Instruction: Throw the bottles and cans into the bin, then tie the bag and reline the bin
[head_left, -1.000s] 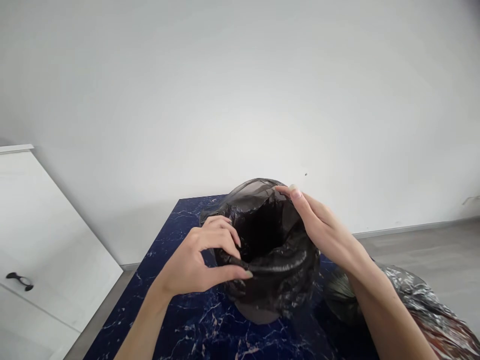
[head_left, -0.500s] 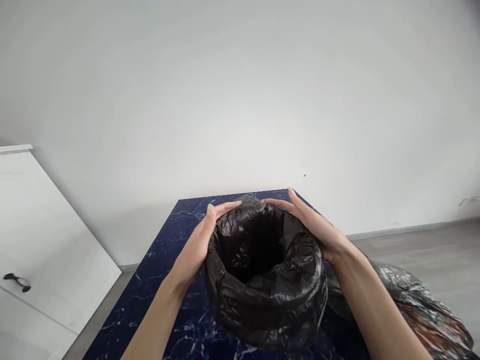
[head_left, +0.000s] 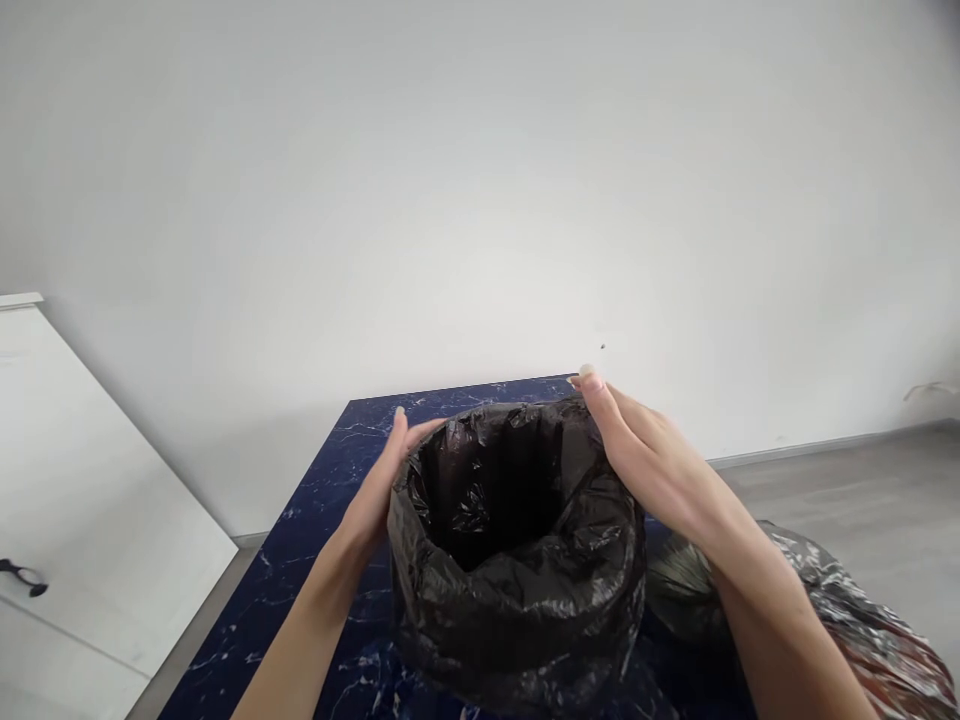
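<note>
Black bin liner (head_left: 517,635): one, on the worktop (head_left: 322,510), mouth open and upward, edge turned outward in a loose roll; clock centred on this mouth. Any container beneath is hidden. Handling, as judged: film light, soft, slippery, easily torn; the round shape suggests a stiffer support within. Best hold: both sides, nine and three o'clock, palms flat, film and support pressed together.

Left hand (head_left: 375,485): palm against the side at ten o'clock, thumb raised apart from the fingers, which reach behind the rim; not clamped.

Right hand (head_left: 656,460): laid along the rim at two o'clock, fingers extended, partly masked by the thumb; not clamped.

Shiny plastic bundle (head_left: 862,600): at four o'clock, partly behind the right forearm; reddish patches, contents unclear.

White cabinet (head_left: 112,480): nine o'clock, with dark handle (head_left: 34,588).

Grey floor (head_left: 810,490): three o'clock.

Pale wall (head_left: 450,200): twelve o'clock, farthest.
</note>
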